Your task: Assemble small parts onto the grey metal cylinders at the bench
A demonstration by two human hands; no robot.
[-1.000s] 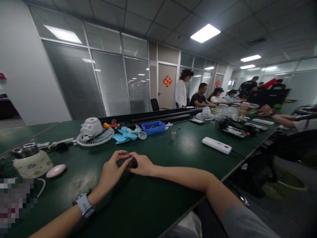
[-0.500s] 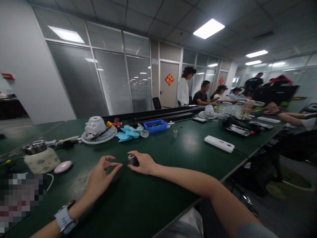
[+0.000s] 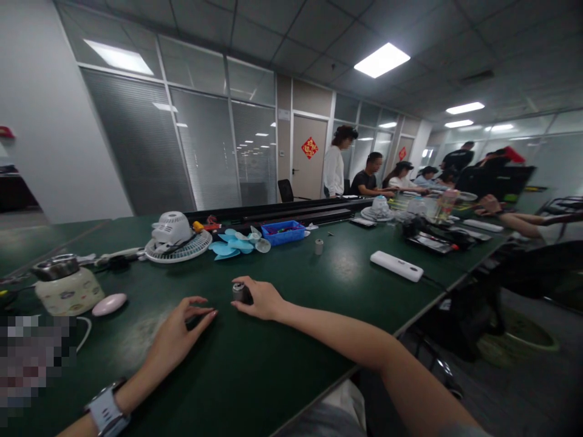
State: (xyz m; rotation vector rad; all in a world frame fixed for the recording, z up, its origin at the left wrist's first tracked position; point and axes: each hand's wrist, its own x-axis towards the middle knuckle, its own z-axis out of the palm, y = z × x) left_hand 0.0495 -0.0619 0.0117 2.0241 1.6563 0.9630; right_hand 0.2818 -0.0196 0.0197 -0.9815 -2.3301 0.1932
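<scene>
Head view, read as a clock with the cylinder [image 3: 238, 292] at its centre and twelve pointing away from the wearer: one second ago both hands met around the cylinder; now the left hand [image 3: 180, 328] has come away and sits toward eight o'clock, apart from it. That leaves the cylinder to the right hand [image 3: 264, 300] alone, its top end in plain sight, so the two-handed handling appears to have paused.

The right hand lies at three o'clock, thumb on the near side and fingers curled round the far side, holding the cylinder upright; whether its base rests on the desk [image 3: 273, 364] cannot be told. Its forearm runs back toward four o'clock, the elbow bent. The left hand is low, palm turned inward, its fingers loosely curved with a gap to the thumb and nothing seen between them; its forearm, with a watch [image 3: 108, 413] at the wrist, comes from between seven and eight.

Around the cylinder, a second cylinder [image 3: 318, 246] stands at two o'clock, blue blades [image 3: 232, 243] lie at twelve and a fan [image 3: 170, 229] sits toward ten.
</scene>
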